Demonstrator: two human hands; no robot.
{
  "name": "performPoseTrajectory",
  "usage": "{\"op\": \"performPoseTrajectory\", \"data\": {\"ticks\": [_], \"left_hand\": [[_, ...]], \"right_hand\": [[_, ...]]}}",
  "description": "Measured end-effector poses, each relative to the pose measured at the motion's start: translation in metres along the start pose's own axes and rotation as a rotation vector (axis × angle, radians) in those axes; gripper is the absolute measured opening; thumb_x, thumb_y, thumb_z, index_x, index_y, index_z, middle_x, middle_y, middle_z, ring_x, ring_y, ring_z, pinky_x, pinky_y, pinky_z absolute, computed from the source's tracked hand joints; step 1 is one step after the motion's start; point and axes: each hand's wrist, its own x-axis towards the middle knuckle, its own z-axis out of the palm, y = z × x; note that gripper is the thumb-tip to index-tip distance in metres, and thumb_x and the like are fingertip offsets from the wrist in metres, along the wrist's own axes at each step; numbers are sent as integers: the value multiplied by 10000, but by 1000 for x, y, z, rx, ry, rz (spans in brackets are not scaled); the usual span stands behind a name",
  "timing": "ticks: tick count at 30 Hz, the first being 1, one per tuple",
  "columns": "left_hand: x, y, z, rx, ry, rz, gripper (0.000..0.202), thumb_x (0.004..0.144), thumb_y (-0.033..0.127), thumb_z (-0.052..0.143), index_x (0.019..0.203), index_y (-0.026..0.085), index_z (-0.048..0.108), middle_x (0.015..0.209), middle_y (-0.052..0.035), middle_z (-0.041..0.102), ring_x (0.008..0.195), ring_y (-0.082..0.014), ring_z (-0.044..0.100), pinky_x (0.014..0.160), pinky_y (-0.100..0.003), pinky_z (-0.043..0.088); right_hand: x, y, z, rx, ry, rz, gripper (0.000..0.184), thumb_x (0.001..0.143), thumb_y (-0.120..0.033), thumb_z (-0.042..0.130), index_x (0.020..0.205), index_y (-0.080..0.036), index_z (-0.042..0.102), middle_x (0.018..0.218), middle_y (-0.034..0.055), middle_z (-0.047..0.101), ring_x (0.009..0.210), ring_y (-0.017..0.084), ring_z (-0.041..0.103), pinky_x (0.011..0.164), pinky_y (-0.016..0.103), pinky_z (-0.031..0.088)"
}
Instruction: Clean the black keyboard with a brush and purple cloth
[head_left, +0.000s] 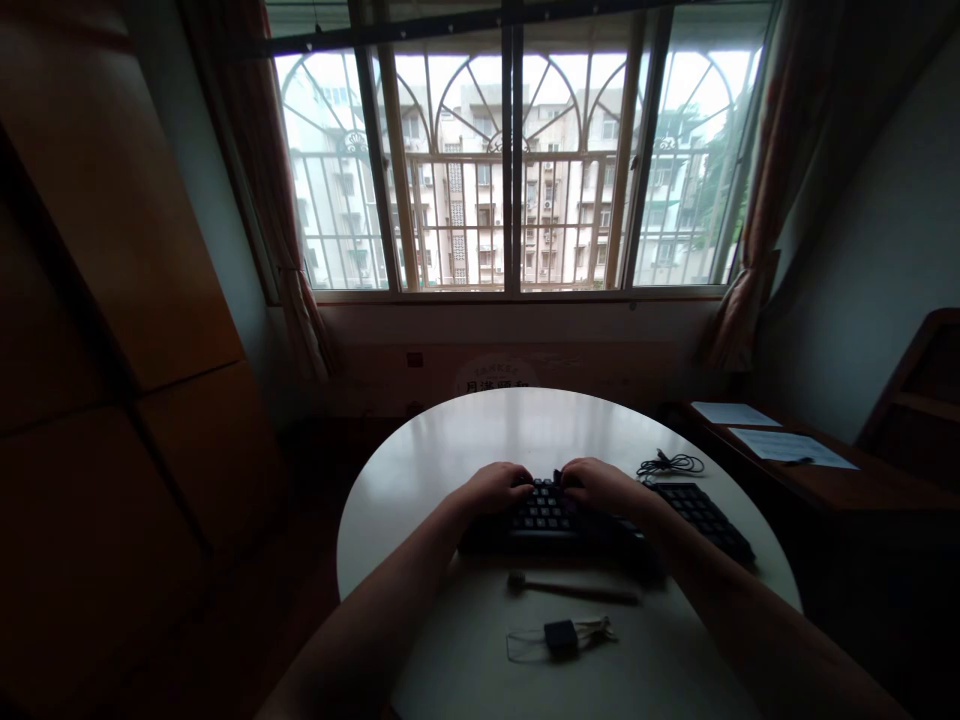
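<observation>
A black keyboard (551, 515) lies on a round white table (480, 430). Both my hands rest on its far edge with fingers curled down. My left hand (496, 487) grips the upper left part, and my right hand (600, 485) grips the upper middle. The fingertips are dark and partly hidden against the keys. A second black keyboard (705, 517) lies just to the right, beyond my right forearm.
A thin brush (570, 589) and a small wire tool with a black block (561, 637) lie near me on the table. A coiled black cable (670, 464) sits at the right. Papers (791, 446) lie on a side desk. A barred window fills the far wall.
</observation>
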Motion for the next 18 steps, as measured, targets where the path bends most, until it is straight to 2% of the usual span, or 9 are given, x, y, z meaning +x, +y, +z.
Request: {"op": "performPoseTrajectory", "data": {"ticks": [6, 12, 18], "left_hand": [[1, -3, 2, -4, 11, 15, 356, 864, 455, 507, 1124, 268, 662, 1105, -28, 682, 989, -220, 612, 836, -296, 459], [0, -3, 2, -13, 12, 20, 353, 861, 449, 517, 1122, 263, 667, 1106, -30, 684, 992, -226, 611, 837, -305, 459], [-2, -1, 0, -16, 11, 22, 346, 866, 435, 519, 1122, 258, 668, 1107, -31, 685, 990, -221, 611, 838, -296, 456]], "right_hand": [[-2, -3, -4, -57, -14, 13, 176, 811, -285, 584, 914, -238, 718, 982, 42, 708, 902, 196, 622, 804, 255, 433], [-3, -6, -4, -84, 41, 7, 121, 791, -265, 606, 801, -192, 702, 919, 55, 695, 905, 196, 615, 828, 258, 435], [-1, -9, -3, 79, 36, -112, 176, 777, -162, 555, 833, -188, 719, 956, 50, 703, 887, 180, 626, 834, 253, 453]]}}
